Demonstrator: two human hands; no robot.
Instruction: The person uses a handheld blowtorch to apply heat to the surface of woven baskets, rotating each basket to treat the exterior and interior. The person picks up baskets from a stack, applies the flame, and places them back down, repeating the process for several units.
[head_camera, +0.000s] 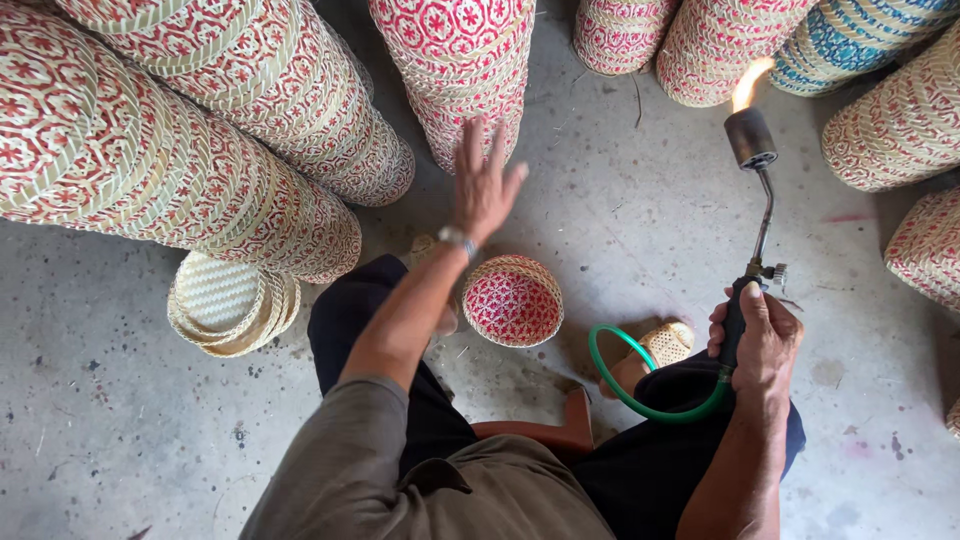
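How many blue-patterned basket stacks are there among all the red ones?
1: the blue woven basket stack lies at the top right edge, beyond the lit gas torch in the right hand. Others may be out of frame.

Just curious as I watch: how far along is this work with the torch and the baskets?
Tall stacks of woven baskets stand all around. The right hand holds a lit gas torch; the left hand reaches out, empty. One red basket and a few plain ones lie on the floor.
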